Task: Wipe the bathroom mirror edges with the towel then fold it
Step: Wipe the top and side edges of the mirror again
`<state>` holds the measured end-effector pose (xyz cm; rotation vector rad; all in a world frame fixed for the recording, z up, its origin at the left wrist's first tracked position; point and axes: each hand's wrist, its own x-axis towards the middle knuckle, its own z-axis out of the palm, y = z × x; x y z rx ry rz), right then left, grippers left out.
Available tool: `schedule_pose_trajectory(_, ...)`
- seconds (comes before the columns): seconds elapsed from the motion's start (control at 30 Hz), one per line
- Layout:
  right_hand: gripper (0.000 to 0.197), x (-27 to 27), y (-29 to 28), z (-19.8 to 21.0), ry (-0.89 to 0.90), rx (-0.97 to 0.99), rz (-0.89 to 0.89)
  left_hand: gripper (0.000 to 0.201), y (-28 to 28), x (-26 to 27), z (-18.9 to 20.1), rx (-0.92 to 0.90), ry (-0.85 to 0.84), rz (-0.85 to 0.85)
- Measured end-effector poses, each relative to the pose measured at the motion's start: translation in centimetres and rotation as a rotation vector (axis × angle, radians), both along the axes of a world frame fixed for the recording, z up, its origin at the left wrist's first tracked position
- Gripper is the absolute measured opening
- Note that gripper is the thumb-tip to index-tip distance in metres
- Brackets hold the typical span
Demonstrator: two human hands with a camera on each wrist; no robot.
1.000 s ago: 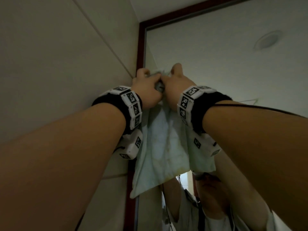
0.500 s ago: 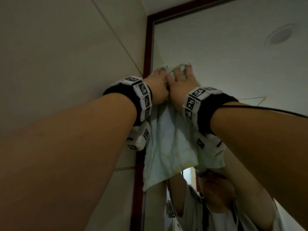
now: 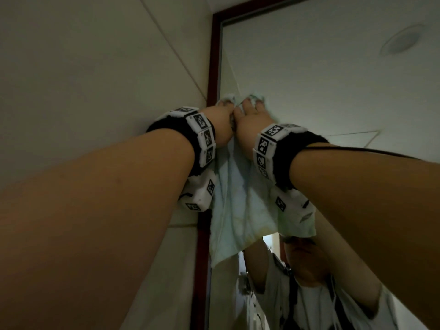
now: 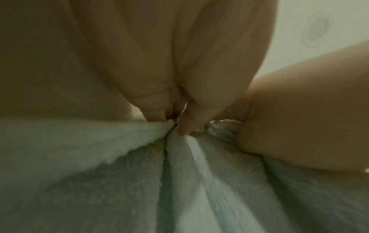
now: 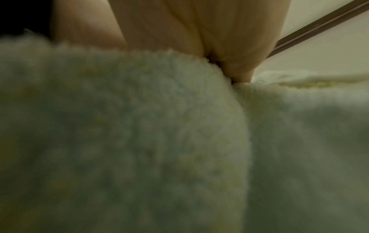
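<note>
A pale blue-white towel (image 3: 240, 210) hangs against the mirror (image 3: 333, 86) beside its dark red left frame (image 3: 212, 67), high up near the top corner. My left hand (image 3: 221, 120) grips the bunched top of the towel right at the frame; the folds gather under its fingertips (image 4: 180, 124). Beside it, touching it, my right hand (image 3: 253, 114) lies with straight fingers (image 5: 235, 66) pressed on the towel (image 5: 139, 134) against the glass. Towel fabric (image 4: 199, 181) fills the lower half of both wrist views.
A pale tiled wall (image 3: 95, 67) runs along the left of the frame. The glass reflects my raised arms and body (image 3: 309, 294) below the towel, and a round ceiling fitting (image 3: 402, 40) at the upper right.
My right hand's fingers have straightened from a fist onto the towel. Both hands stay together by the left frame while the view has swung slightly left.
</note>
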<state>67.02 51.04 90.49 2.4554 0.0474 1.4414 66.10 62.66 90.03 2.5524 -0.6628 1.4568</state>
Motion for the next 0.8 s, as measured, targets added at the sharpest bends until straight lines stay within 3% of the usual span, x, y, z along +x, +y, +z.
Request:
schedule_pose_trajectory(0.23, 0.065, -1.1, -0.5, -4.2, 0.069, 0.019, 0.064, 0.067, -0.2, -0.6, -4.5, -0.028, 0.027, 0.034)
schedule_pose_trajectory(0.53, 0.072, -2.1, -0.4, -10.5, 0.126, 0.016, 0.087, 0.076, -0.8, 0.4, -10.7, -0.093, 0.096, -0.074)
schedule_pose_trajectory(0.8, 0.076, -2.5, -1.0, -14.3, 0.193, 0.039, 0.132, 0.097, -1.0, 1.0, -15.8, -0.160, 0.158, -0.153)
